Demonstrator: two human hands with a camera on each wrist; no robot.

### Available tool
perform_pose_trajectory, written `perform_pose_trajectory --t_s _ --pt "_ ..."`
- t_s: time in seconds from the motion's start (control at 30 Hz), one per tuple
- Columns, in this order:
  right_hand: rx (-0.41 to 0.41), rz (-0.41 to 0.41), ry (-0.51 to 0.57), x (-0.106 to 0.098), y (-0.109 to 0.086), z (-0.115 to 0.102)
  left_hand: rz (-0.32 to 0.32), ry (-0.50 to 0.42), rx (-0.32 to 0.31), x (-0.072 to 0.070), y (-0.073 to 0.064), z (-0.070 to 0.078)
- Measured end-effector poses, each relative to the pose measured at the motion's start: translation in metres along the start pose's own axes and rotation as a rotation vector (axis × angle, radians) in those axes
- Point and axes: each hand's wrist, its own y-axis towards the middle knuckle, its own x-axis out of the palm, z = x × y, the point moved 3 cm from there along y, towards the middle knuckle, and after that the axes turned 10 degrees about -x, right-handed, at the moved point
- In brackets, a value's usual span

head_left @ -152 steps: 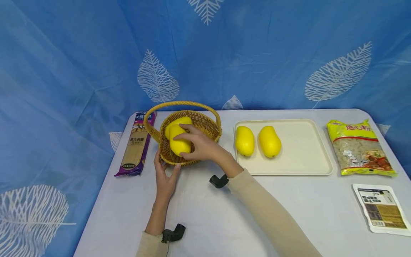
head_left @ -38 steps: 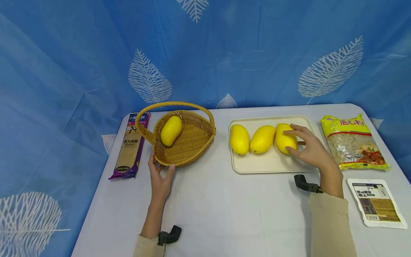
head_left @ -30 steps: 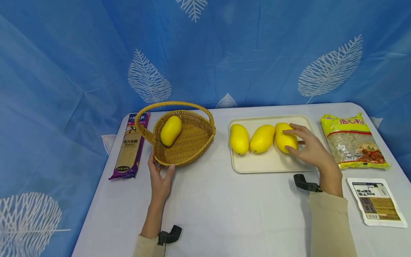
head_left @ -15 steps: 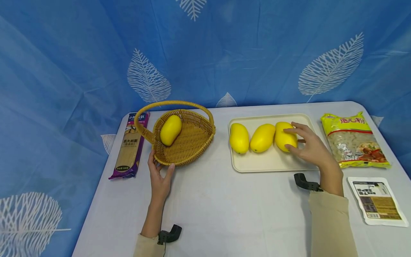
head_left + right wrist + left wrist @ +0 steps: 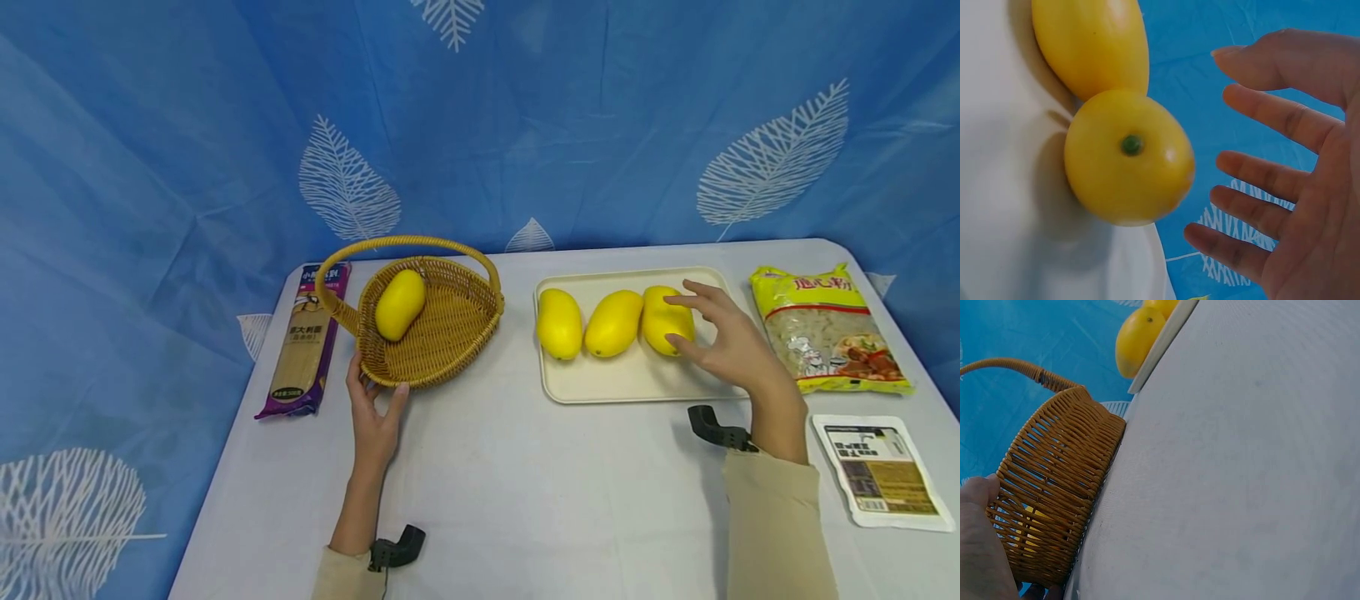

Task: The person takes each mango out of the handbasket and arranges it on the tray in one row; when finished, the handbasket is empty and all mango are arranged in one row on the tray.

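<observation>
Right of centre: right hand (image 5: 729, 340), fingers wide beside mango (image 5: 660, 322); I'd ease straight back. Left hand (image 5: 375, 432) grips wicker basket (image 5: 453, 333).

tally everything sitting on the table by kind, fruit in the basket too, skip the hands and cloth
Mangoes: 4 (3 on the tray, 1 in the basket)
Basket: 1
Tray: 1
Packets: 3 (purple packet, yellow packet, white packet)
Total: 9

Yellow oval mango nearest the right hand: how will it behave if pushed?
The yellow oval mango likely rolls, given its rounded sides. Its shiny skin may be slippery. The cream rectangular tray, visibly rimmed, might stop it.
</observation>
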Motion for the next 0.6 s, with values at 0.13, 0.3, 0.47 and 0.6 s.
perform_pose_trajectory --t_s 0.13,0.3,0.47,0.6 --pt "-0.049 0.024 -0.018 -0.001 0.000 -0.005 0.001 -0.002 0.004 0.000 0.000 0.000" --pt "-0.048 0.034 -0.018 -0.001 0.003 -0.015 0.003 0.002 0.000 -0.001 -0.001 -0.001" --pt "-0.073 0.024 -0.018 0.003 0.008 -0.027 0.004 -0.002 0.002 -0.001 -0.001 -0.001" --pt "-0.113 0.023 -0.011 0.007 0.010 -0.033 0.001 -0.006 0.003 -0.001 0.000 -0.002"
